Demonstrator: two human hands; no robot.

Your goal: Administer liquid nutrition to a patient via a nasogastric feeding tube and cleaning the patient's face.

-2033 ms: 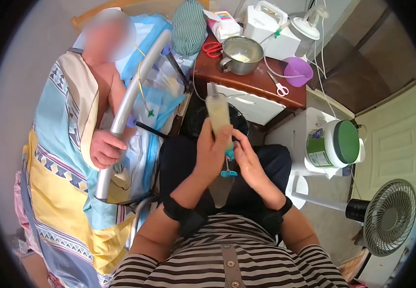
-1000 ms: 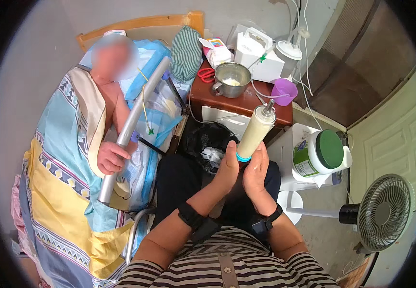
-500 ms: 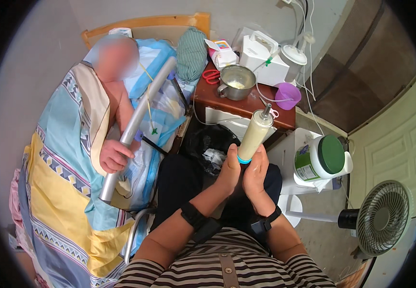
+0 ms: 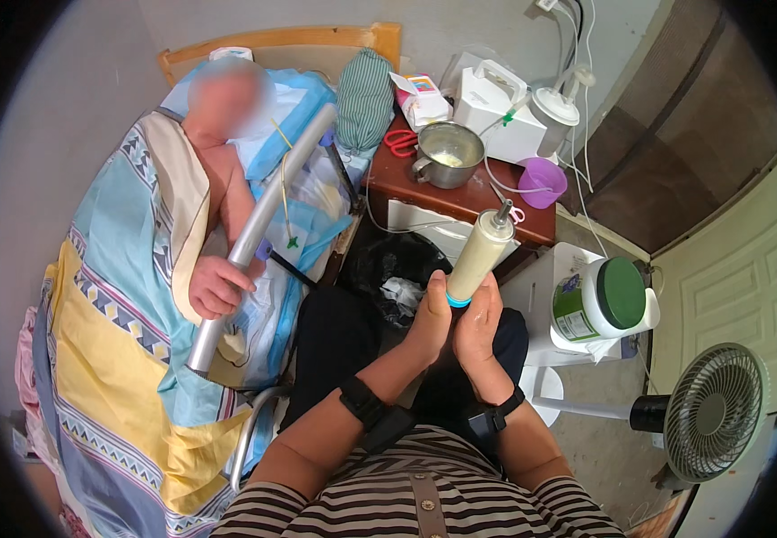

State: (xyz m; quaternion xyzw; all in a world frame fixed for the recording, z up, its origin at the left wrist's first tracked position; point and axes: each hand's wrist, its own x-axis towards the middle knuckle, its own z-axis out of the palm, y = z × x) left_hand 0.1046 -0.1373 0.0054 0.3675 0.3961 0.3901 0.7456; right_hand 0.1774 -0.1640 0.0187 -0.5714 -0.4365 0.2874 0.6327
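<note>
A large feeding syringe point(image 4: 480, 253), filled with something cream-coloured, points up and away with its metal nozzle at the top. Around its lower end, just below a light-blue ring, are my left hand point(image 4: 431, 321) and my right hand point(image 4: 478, 325). Both sets of fingers are closed on that end, which they partly hide. To the left, a person lies in bed, one hand point(image 4: 219, 287) resting at the silver bed rail point(image 4: 254, 229). A thin yellowish feeding tube point(image 4: 285, 202) with a green end hangs beside the rail.
On the brown bedside table point(image 4: 395, 190) stand a steel cup point(image 4: 450, 152), red-handled scissors point(image 4: 399, 143), a purple cup point(image 4: 542, 183) and a white machine point(image 4: 496, 112). A black-bagged bin point(image 4: 379, 260) sits below. Right are a green-lidded tub point(image 4: 596, 300) and a fan point(image 4: 716, 412).
The whole view has shifted slightly, so the bed and table appear a little to the right. My hands still hold the syringe in nearly the same pose.
</note>
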